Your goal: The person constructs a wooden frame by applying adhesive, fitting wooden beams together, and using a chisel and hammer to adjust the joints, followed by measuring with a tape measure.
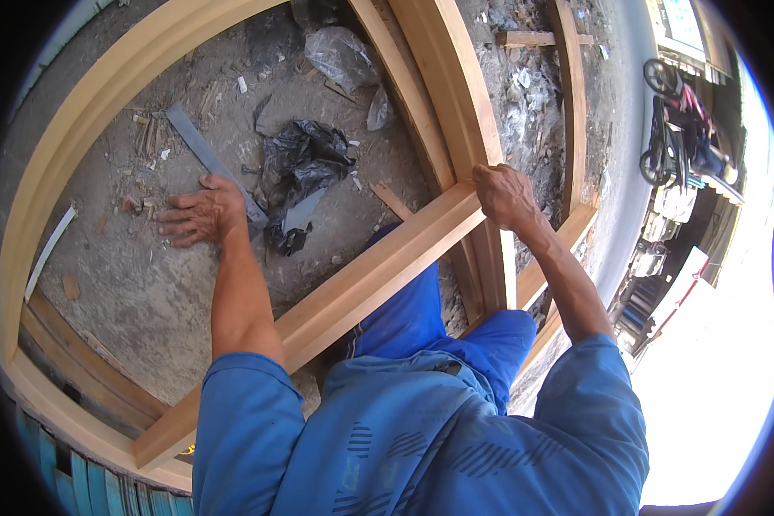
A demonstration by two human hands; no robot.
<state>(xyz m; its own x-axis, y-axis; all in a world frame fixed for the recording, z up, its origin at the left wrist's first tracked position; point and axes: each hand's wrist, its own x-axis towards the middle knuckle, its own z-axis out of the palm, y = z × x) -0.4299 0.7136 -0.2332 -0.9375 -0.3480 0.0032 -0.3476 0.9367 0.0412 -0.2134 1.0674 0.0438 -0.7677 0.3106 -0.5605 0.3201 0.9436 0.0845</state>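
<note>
A large pale wooden frame (69, 129) surrounds a patch of dirt ground, and a grooved crosspiece (387, 267) spans it in front of my body. At the crosspiece's right end, where it meets an upright beam (464, 95), my right hand (503, 198) is closed on the wood; its fingertips are partly hidden. My left hand (201, 211) is low over the ground inside the frame, fingers spread and holding nothing. Close beside it lies a long flat grey strip (199, 144), which passes behind the wrist. A crumpled black plastic bag (305, 163) is just right of that strip.
Clear plastic sheeting (340, 58) and wood scraps litter the dirt. More wooden pieces (569, 112) lie beyond the beam on the right. Past them are a road (628, 129) and parked motorcycles (662, 129). Teal slats (95, 482) border the lower left.
</note>
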